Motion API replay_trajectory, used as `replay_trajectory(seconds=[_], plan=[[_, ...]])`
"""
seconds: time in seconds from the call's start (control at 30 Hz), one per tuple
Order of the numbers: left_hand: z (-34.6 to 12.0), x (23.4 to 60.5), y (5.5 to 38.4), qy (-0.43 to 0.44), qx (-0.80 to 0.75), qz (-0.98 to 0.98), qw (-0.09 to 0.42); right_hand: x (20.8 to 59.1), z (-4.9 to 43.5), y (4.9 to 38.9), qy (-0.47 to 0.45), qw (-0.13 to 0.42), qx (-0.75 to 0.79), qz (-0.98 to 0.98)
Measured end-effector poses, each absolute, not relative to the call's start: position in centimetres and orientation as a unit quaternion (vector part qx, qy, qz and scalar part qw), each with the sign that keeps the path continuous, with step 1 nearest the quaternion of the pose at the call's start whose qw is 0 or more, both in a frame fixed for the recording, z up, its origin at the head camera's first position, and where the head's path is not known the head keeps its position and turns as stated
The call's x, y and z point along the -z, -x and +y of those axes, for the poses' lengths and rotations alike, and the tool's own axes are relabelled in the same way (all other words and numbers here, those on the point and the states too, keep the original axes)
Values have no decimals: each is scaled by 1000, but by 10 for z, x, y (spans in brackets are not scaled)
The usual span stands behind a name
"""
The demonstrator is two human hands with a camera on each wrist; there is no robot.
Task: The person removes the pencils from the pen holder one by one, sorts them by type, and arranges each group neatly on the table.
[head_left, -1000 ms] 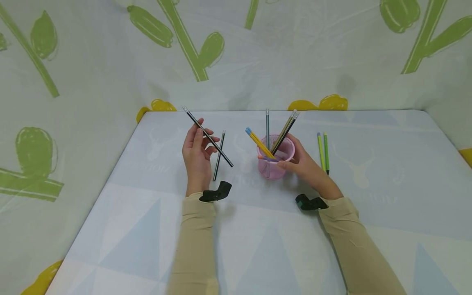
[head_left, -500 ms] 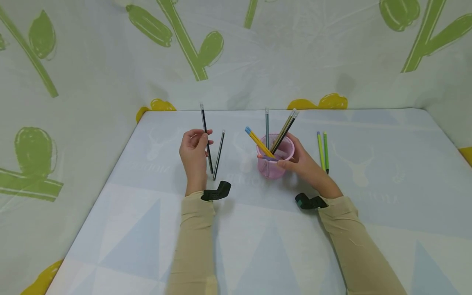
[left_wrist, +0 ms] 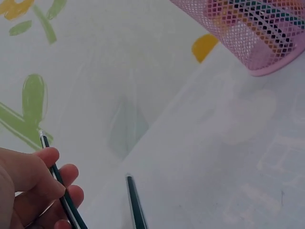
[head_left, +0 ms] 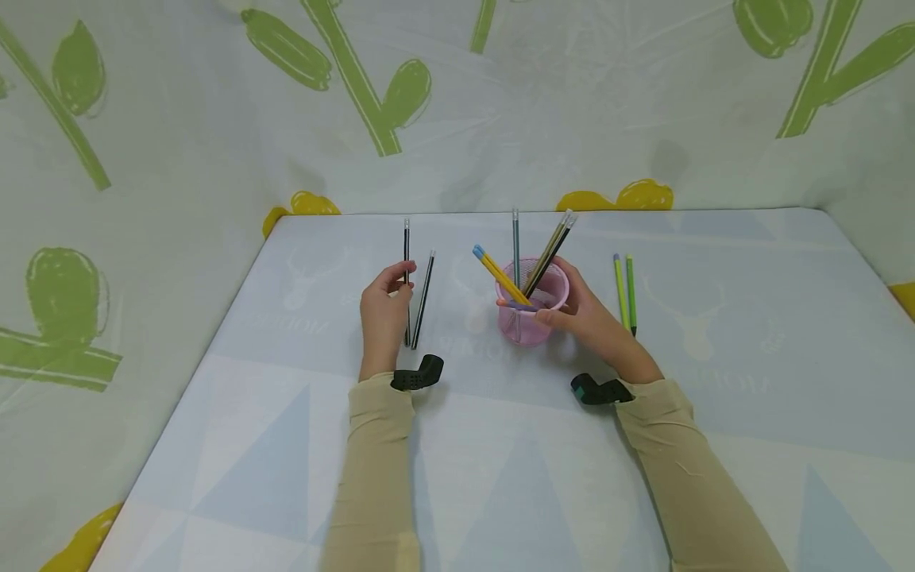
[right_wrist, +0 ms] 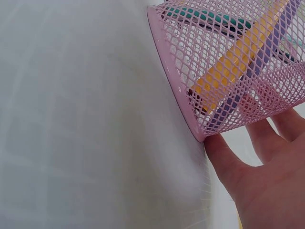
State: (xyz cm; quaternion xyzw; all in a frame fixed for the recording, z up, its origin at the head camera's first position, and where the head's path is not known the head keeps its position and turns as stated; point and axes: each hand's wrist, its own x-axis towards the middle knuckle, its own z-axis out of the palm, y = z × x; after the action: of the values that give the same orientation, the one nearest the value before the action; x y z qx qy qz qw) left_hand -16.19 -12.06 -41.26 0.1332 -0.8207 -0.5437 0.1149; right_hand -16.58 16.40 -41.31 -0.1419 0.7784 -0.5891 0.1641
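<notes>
My left hand [head_left: 382, 318] pinches a dark striped pencil [head_left: 407, 238] between thumb and fingers, its pale end pointing away from me. In the left wrist view the held pencil [left_wrist: 69, 205] runs between thumb and fingertips. A second dark striped pencil [head_left: 425, 298] lies on the table just right of it. My right hand [head_left: 596, 322] grips a pink mesh pencil cup [head_left: 525, 332] at its right side, thumb near the front. Inside lean yellow pencils [head_left: 498, 272], a blue-grey pencil [head_left: 516, 238], dark and gold pencils [head_left: 554, 250], and a purple one [right_wrist: 259, 64].
Two green pencils [head_left: 625, 294] lie on the table right of the cup, beyond my right wrist. The table [head_left: 500, 492] has a pale cloth with blue triangles. Leaf-patterned sheets [head_left: 529, 119] rise behind the table and at the left.
The pencil in my left hand has turned from a slant to nearly straight away from me and has come down beside the other dark pencil. My right hand and the cup stay in place.
</notes>
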Motion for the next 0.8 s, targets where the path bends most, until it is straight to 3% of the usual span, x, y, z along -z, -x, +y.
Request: replay_trajectory(seconds=[0.8], plan=[[-119, 436, 169, -130, 405, -902, 72, 412, 164, 166, 134, 168, 586, 781]])
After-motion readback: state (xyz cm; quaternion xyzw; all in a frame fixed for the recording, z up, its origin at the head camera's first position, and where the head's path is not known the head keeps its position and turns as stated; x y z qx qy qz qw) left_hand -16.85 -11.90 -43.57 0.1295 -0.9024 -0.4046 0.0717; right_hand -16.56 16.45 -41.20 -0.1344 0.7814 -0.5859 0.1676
